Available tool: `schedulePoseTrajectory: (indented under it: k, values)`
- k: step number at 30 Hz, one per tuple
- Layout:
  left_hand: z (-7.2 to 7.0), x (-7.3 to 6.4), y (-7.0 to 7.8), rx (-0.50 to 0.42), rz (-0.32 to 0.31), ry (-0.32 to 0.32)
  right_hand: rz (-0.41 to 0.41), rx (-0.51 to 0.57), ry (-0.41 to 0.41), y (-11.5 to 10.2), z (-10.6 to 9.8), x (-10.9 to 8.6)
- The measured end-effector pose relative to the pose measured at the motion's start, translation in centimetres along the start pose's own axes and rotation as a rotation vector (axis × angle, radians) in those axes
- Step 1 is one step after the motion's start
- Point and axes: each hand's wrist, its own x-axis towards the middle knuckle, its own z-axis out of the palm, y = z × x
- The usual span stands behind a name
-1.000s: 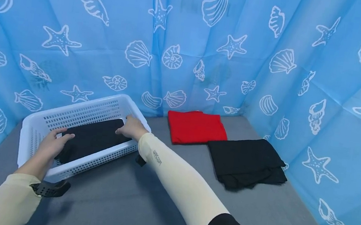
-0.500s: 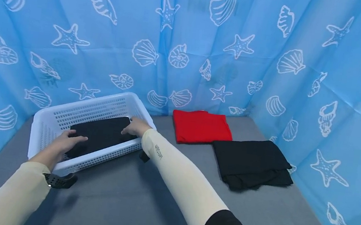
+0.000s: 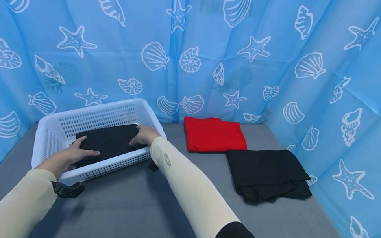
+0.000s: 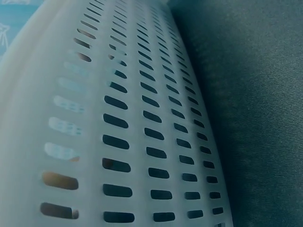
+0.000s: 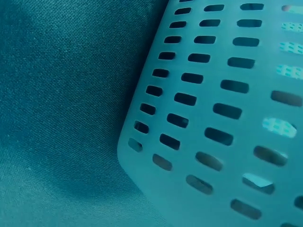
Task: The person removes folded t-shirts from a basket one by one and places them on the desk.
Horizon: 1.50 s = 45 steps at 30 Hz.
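Observation:
A folded black cloth [image 3: 112, 141] lies inside the white perforated plastic basket [image 3: 104, 106] in the head view. My left hand [image 3: 71, 155] reaches over the near rim at the cloth's left end, thumb and fingers spread and overlapping the cloth. At the cloth's other end, my right hand [image 3: 145, 135] reaches in past the basket's right side, its thumb and fingers spread apart over the cloth's edge. Both wrist views look at the basket's slotted outer wall [image 4: 137, 123], which hides most of the hands.
To the basket's right, a folded red cloth [image 3: 214, 136] lies flat on the grey table cover [image 3: 121, 213]. Beside it, another black cloth [image 3: 266, 170] lies folded with a loose lower edge. A blue shell-patterned curtain [image 3: 195, 24] hangs behind and along the right.
The head view has shifted, so the whole scene sits further right. Relative to the basket, my left hand has moved inward over the cloth. My right hand stays at the cloth's right end.

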Motion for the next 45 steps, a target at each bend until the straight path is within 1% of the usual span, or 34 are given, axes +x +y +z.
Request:
schedulePoseTrajectory:
  k: [2, 5, 6, 10, 14, 18, 21, 22, 23, 26, 28, 29, 30, 32, 35, 41, 45]
  values:
    - [0.2, 0.0, 0.0, 0.001, 0.014, -0.011, -0.015, -0.008, -0.027, 0.2, 0.2, 0.3]
    - [0.3, 0.4, -0.1, 0.009, 0.032, -0.018, -0.022, -0.01, -0.066, 0.5, 0.5, 0.8]
    - [0.3, 0.5, -0.2, 0.002, 0.033, -0.031, -0.015, -0.007, -0.074, 0.6, 0.6, 1.0]
    - [0.4, 1.0, -0.2, -0.018, 0.014, -0.03, 0.018, -0.016, -0.104, 0.6, 0.7, 1.4]
    - [0.6, 1.0, -0.2, -0.029, 0.029, -0.042, 0.058, 0.032, -0.152, 0.7, 0.5, 1.5]
    - [0.7, 0.5, 0.1, -0.028, 0.058, -0.06, 0.056, 0.102, -0.203, 0.8, 0.3, 1.3]
    - [0.7, 0.4, 0.2, -0.022, 0.062, -0.062, 0.056, 0.15, -0.234, 0.8, 0.3, 1.2]
    - [0.6, 0.5, 0.1, -0.021, 0.061, -0.06, 0.069, 0.174, -0.239, 0.7, 0.2, 1.2]
    - [0.6, 0.6, 0.1, -0.023, 0.061, -0.058, 0.08, 0.192, -0.249, 1.0, 0.4, 1.9]
    - [0.5, 0.8, 0.0, -0.031, 0.054, -0.053, 0.099, 0.246, -0.254, 0.9, 0.4, 1.9]
    - [0.3, 0.8, -0.1, -0.038, 0.043, -0.052, 0.092, 0.269, -0.25, 1.0, 0.5, 2.1]
    - [0.3, 0.7, 0.0, -0.041, 0.036, -0.052, 0.086, 0.27, -0.245, 1.0, 0.6, 2.2]
    - [0.2, 0.7, 0.0, -0.042, 0.031, -0.053, 0.075, 0.268, -0.234, 0.8, 0.4, 1.7]
    - [0.0, 0.7, 0.0, -0.039, 0.021, -0.05, 0.062, 0.271, -0.222, 0.8, 0.6, 2.0]
    - [-0.2, 0.7, -0.1, -0.037, 0.032, -0.043, 0.056, 0.278, -0.21, 0.7, 0.6, 2.3]
    - [-0.7, 0.8, 0.0, -0.036, 0.032, -0.049, 0.04, 0.282, -0.232, 0.5, 0.6, 2.2]
    - [-1.1, 0.8, 0.1, -0.017, 0.029, -0.047, 0.053, 0.32, -0.256, 0.6, 0.5, 2.3]
